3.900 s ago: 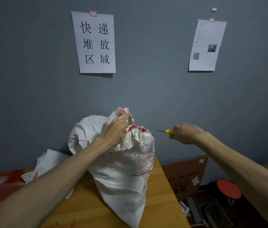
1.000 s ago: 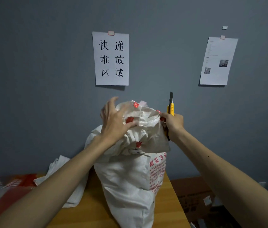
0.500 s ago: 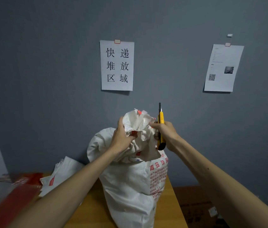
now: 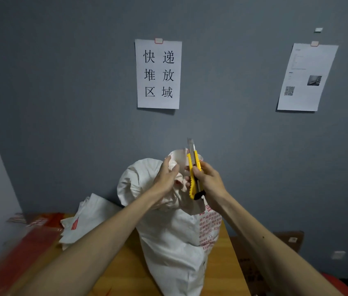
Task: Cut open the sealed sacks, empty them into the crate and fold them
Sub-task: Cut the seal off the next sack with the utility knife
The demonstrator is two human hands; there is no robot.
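A full white woven sack with red print stands upright on the wooden table. Its top is bunched into a crumpled neck. My left hand grips that neck from the left. My right hand holds a yellow utility knife upright just right of the neck, its blade pointing up, and the fingertips of this hand touch the bunched fabric. No crate is in view.
A flattened white sack lies on the table to the left, next to red sheets at the left edge. Cardboard boxes stand on the floor to the right. Two paper sheets hang on the grey wall.
My right hand brought the knife from out at the right up against the sack's neck, blade now upright. My left hand closed round the bunched top. The view tilted down slightly.
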